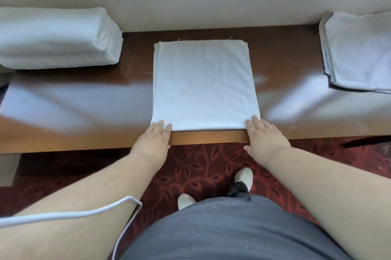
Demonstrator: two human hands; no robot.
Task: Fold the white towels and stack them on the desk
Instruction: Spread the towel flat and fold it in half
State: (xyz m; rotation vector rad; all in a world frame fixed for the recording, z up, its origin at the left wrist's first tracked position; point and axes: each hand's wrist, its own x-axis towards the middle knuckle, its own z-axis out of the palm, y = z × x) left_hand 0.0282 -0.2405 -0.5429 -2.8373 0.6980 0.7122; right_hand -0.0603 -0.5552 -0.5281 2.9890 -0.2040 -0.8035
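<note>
- We are partway through folding one white towel, which lies flat in the middle of the wooden desk with its near edge along the desk's near rim.
- We judge the next move calls for pinching both near corners and carrying them to the far edge, then moving the towel to a pile.
- Our left hand lies flat, fingers spread, fingertips on the near left corner; it grips nothing.
- Our right hand is likewise flat and unclenched, fingertips on the near right corner.
- A stack of folded towels sits far left; a looser towel pile sits far right.
</note>
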